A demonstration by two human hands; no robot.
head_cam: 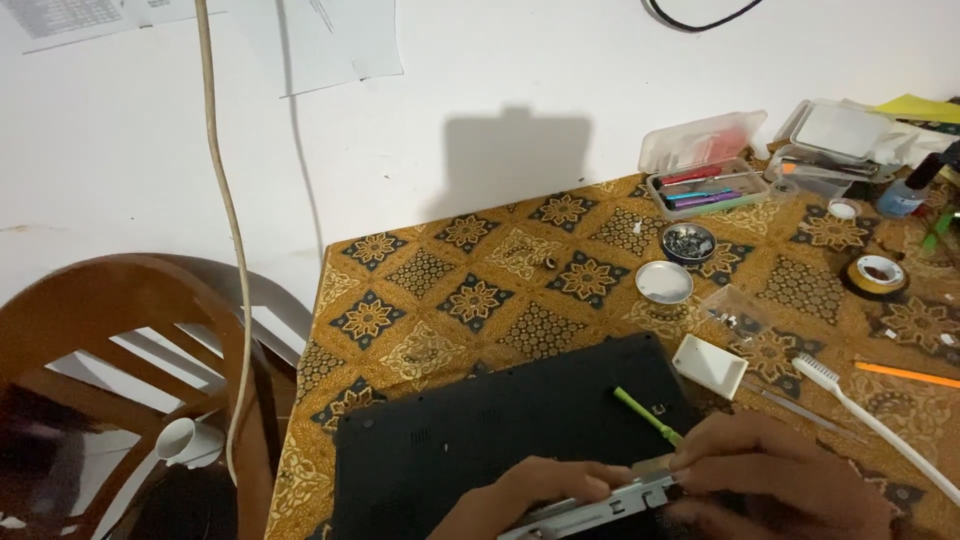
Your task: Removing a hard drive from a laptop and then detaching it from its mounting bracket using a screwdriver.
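Two hands: mine, near edge, both on one metal bracket (600, 505).
Left hand (530, 495): fingers closed on bracket.
Right hand (775, 470): pinching bracket's right end.
Bracket: on black laptop (480, 430).
Green tool (648, 416): on laptop.

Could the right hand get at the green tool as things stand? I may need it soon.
Probably yes. The green tool lies bare on the black laptop, just beside the right hand. But both hands grip a metal bracket.

Dim, warm indoor light from the front throws a soft box-shaped shadow on the white wall (510, 150); the picture is slightly soft, hands blurred at the bottom edge.
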